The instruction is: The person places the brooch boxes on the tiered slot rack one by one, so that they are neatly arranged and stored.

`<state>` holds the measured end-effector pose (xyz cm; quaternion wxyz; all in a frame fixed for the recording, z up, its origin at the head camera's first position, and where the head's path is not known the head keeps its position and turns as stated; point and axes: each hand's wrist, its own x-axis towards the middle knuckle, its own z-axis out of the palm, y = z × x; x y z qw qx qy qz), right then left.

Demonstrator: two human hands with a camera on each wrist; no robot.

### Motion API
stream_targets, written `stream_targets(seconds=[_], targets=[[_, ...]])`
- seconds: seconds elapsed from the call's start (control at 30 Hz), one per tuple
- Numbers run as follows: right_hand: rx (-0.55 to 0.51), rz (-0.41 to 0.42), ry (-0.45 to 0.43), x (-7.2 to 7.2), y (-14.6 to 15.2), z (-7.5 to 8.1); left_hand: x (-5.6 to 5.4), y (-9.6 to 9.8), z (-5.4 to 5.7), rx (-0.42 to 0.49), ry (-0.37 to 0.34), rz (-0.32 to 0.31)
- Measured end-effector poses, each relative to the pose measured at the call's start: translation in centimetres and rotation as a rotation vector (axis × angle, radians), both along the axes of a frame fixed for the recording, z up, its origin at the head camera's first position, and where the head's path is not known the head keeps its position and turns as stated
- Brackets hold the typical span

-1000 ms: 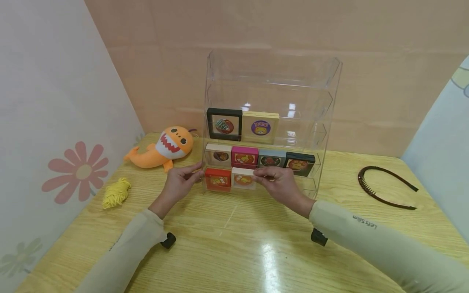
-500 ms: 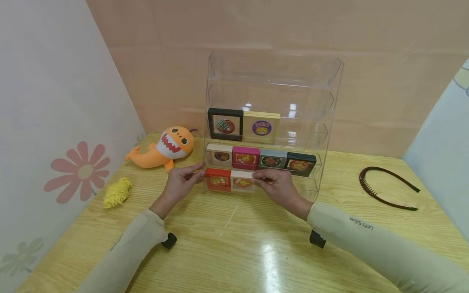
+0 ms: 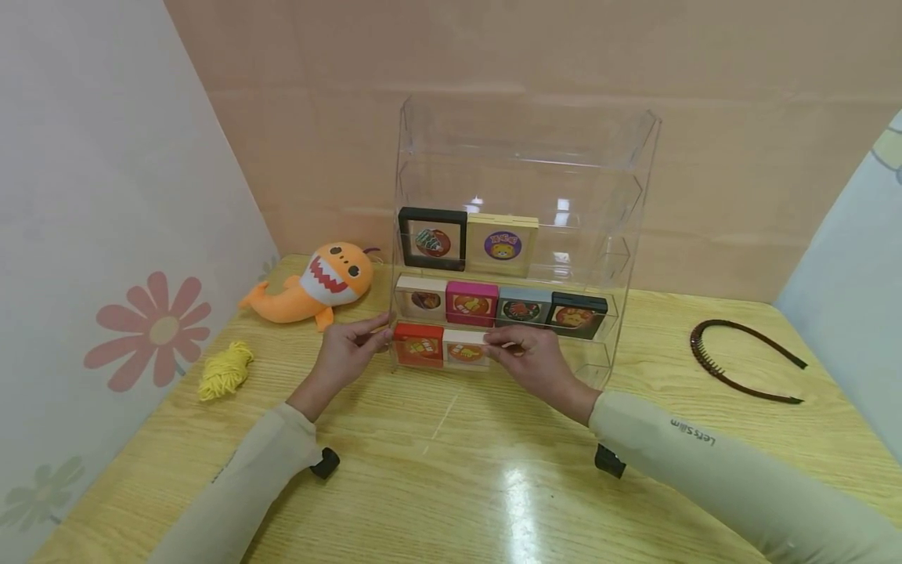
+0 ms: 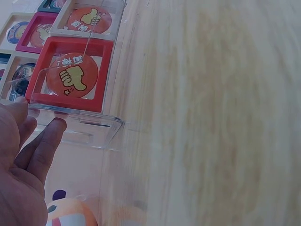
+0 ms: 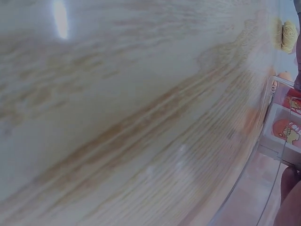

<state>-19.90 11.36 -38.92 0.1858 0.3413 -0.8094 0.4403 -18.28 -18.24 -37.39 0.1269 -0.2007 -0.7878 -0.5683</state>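
In the head view, my right hand [image 3: 537, 362] pinches the right edge of a white square display frame [image 3: 466, 347] with a round thumbs-up picture. It stands in the bottom tier of a clear acrylic rack [image 3: 560, 160], beside a red display frame [image 3: 419, 345]. The left wrist view shows my left hand [image 4: 28, 160] with its fingers nearly straight, their tips against the rack's side next to the red frame. From the right wrist view, a fingertip lies at the white frame's side [image 5: 275, 153]; most of that hand is out of view.
One tier up stand cream [image 3: 421, 299], pink [image 3: 471, 303], grey [image 3: 524, 306] and black [image 3: 578, 315] frames. Higher are a larger black frame [image 3: 433, 239] and a pale yellow one [image 3: 503, 245]. An orange plush shark [image 3: 310, 286] and yellow yarn [image 3: 225, 371] lie left, a brown headband [image 3: 740, 362] right.
The white frame has moved slightly left and down, up against the red frame. My right hand has shifted a little left with it. The left hand stays at the rack's side.
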Motion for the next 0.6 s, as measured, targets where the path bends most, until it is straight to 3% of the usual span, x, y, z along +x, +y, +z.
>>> stream_targets(seconds=[0.47, 0.6], targets=[[0.074, -0.029, 0.090, 0.1, 0.6, 0.3, -0.7, 0.0, -0.5, -0.027, -0.006, -0.012], [0.108, -0.022, 0.127, 0.3, 0.9, 0.3, -1.3, -0.6, -1.8, -0.013, 0.000, -0.011]])
